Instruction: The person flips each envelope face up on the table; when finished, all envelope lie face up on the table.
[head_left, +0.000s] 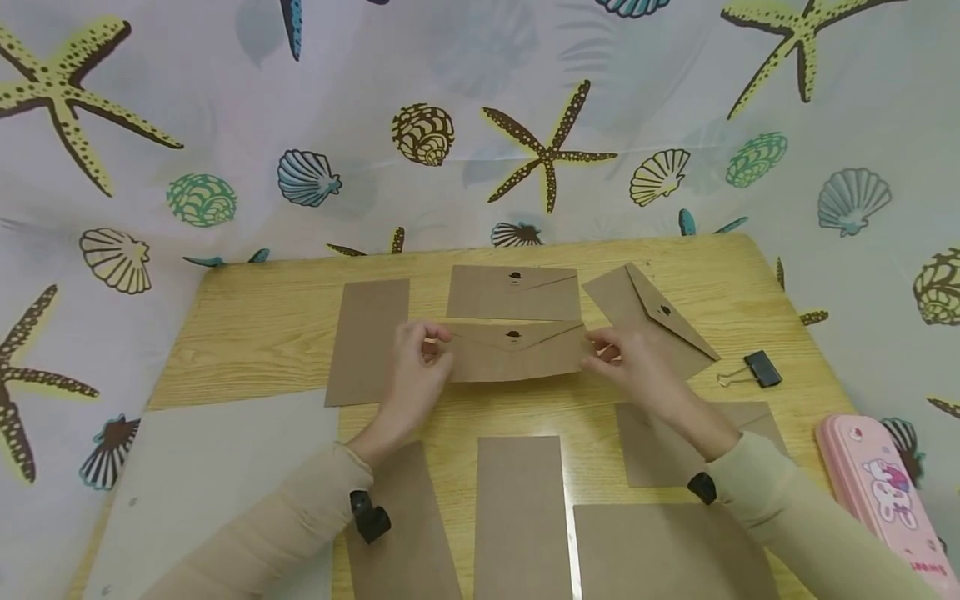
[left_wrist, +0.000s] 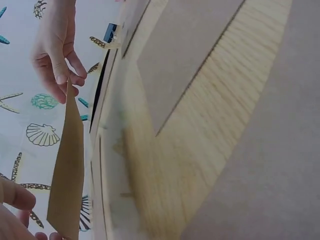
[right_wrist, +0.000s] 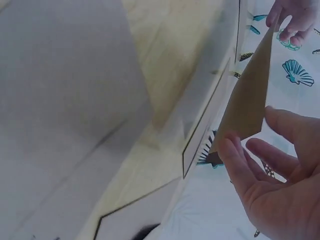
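Note:
A brown kraft envelope with a small black hat print on its flap is held by its two short ends, raised off the wooden table. At its left end my left hand pinches the edge between thumb and fingers. My right hand grips the opposite end. From the right wrist view the envelope appears tilted, its near corner by the right hand's fingers. Just behind it lies another flap-side-up envelope, and a third envelope lies slanted beside the right hand.
More brown envelopes lie around: one upright at left, one at front centre, several others under the forearms. A large pale sheet covers the table's left front. At right are a black binder clip and a pink pencil case.

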